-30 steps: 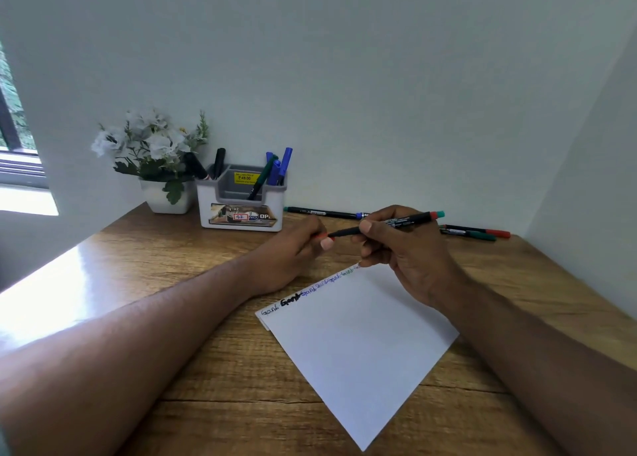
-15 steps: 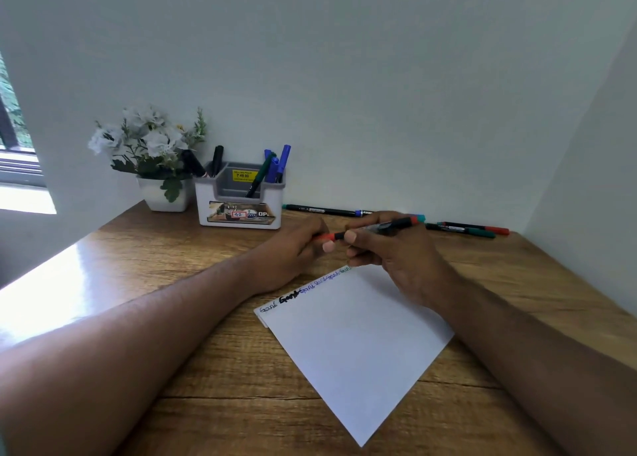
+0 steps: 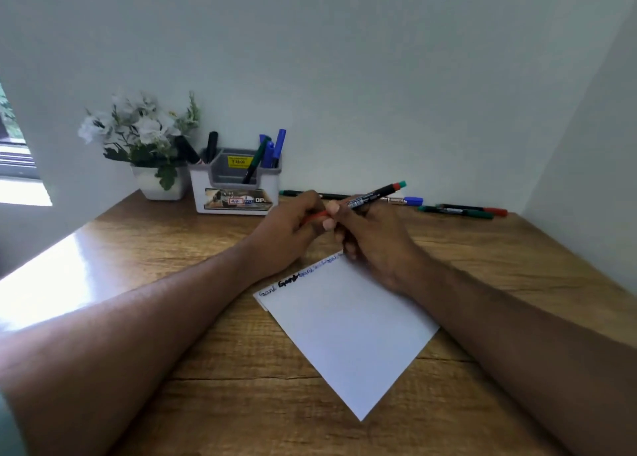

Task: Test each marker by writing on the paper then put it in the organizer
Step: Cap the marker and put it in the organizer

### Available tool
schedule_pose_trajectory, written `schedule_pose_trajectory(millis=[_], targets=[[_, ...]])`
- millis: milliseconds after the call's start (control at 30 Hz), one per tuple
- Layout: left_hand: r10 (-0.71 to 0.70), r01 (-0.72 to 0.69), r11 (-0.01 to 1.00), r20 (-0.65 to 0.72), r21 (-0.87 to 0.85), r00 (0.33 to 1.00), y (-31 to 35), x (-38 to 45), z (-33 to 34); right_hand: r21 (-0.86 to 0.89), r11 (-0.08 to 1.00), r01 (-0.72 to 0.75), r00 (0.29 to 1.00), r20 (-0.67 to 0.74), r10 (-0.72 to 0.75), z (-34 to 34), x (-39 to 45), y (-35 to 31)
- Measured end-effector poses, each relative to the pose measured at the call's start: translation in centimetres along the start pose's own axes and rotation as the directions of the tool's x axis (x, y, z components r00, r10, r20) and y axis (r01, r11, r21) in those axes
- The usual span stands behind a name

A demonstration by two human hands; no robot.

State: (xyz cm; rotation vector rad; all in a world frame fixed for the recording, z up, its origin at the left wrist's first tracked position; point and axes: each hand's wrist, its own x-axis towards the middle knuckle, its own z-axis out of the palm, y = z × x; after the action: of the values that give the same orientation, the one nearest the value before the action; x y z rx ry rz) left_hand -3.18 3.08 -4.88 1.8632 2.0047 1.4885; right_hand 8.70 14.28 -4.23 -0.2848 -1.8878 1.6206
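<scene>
A: Start at the left. What stands there?

B: A flowerpot [image 3: 159, 186] by the wall, and just beside it the organizer [image 3: 235, 186], with black, green and blue markers upright or leaning in its compartments.

A: And the hands?

B: They meet above the table [image 3: 206, 352], just beyond the far corner of the paper [image 3: 348, 331]. The left hand [image 3: 287, 233] has its fingers curled round the red cap [image 3: 315, 216], pinching it. The right hand [image 3: 375, 245] grips the marker [image 3: 374, 195] by the lower part of its black barrel, fingers wrapped round it.

A: Where does the marker sit against those grips?

B: It bridges them. The capped end is in the left hand's fingers, the barrel passes through the right hand's fingers, and the rest juts free past the right hand.

A: Which way does it point?

B: Its long axis slants from lower left to upper right. The capped end points left towards the left hand; the red and green tail end is up and to the right, towards the wall.

A: Whether the cap is seated?

B: I cannot tell; the fingers cover the join.

A: Further right?

B: A blue-capped marker [image 3: 406, 200] lies on the table behind the hands, then a green [image 3: 455, 213] and a red one [image 3: 482, 209] side by side near the wall. The paper's top edge carries a line of writing [image 3: 293, 279].
</scene>
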Motion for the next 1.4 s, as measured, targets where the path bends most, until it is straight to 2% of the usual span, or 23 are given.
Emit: schedule_pose_trajectory(millis=[67, 133, 200, 267, 400, 600, 700, 800, 900, 967, 1067, 1200, 1333, 1400], targets=[[-0.06, 0.059, 0.998, -0.026, -0.032, 0.998, -0.3, 0.3, -0.3, -0.012, 1.0, -0.02, 1.0, 0.013, 0.02, 0.0, 0.1, 0.3], [-0.16, 0.139, 0.979, -0.14, -0.148, 0.977, -0.8, 0.5, -0.8, -0.013, 0.999, -0.036, 0.999, 0.003, 0.036, 0.0, 0.2, 0.4], [-0.29, 0.203, 0.925, -0.251, -0.322, 0.924, -1.3, 0.6, -1.5, -0.045, 0.996, -0.071, 0.997, 0.017, 0.071, 0.0, 0.3, 0.5], [-0.384, 0.224, 0.859, -0.29, -0.46, 0.877, -1.6, 0.6, -1.8, -0.08, 0.99, -0.119, 0.991, 0.058, 0.124, 0.0, 0.5, 0.7], [-0.424, 0.223, 0.825, -0.308, -0.519, 0.852, -1.1, 0.3, -1.9, -0.185, 0.972, -0.146, 0.983, 0.082, 0.163, 0.8, 1.1, 0.7], [-0.488, 0.201, 0.773, -0.362, -0.602, 0.794, 0.7, -1.9, -3.3, -0.342, 0.939, -0.026, 0.998, 0.042, 0.043, 0.7, 0.7, 1.6], [-0.54, 0.15, 0.749, -0.464, -0.645, 0.702, -0.5, -4.0, -6.8, -0.439, 0.898, 0.028, 0.999, 0.036, -0.014, 1.2, 0.6, 0.8], [-0.578, 0.016, 0.698, -0.55, -0.716, 0.603, -1.6, -5.2, -9.7, -0.467, 0.879, 0.098, 0.995, 0.053, -0.083, 2.5, 0.7, -0.6], [-0.57, -0.11, 0.651, -0.579, -0.751, 0.583, -1.6, -5.4, -10.6, -0.374, 0.919, 0.126, 0.991, 0.085, -0.101, 4.1, 0.4, -1.2], [-0.556, -0.159, 0.637, -0.592, -0.754, 0.583, -1.5, -5.2, -10.8, -0.389, 0.91, 0.148, 0.983, 0.16, -0.091, 5.0, 0.1, -1.1], [-0.535, -0.178, 0.664, -0.628, -0.726, 0.565, -1.7, -4.5, -11.0, -0.464, 0.868, 0.176, 0.974, 0.208, -0.087, 6.5, 0.5, -1.3], [-0.505, -0.129, 0.748, -0.684, -0.651, 0.527, -2.8, -3.3, -11.1, -0.386, 0.908, 0.163, 0.975, 0.206, -0.087, 9.0, 0.9, -1.2], [-0.487, -0.102, 0.807, -0.754, -0.581, 0.441, -3.8, -2.5, -11.7, -0.395, 0.908, 0.139, 0.967, 0.25, -0.04, 9.6, 0.8, 0.1], [-0.45, -0.083, 0.843, -0.781, -0.532, 0.433, -4.1, -2.1, -11.6, -0.38, 0.918, 0.117, 0.973, 0.228, -0.03, 9.5, 1.0, 0.3]])
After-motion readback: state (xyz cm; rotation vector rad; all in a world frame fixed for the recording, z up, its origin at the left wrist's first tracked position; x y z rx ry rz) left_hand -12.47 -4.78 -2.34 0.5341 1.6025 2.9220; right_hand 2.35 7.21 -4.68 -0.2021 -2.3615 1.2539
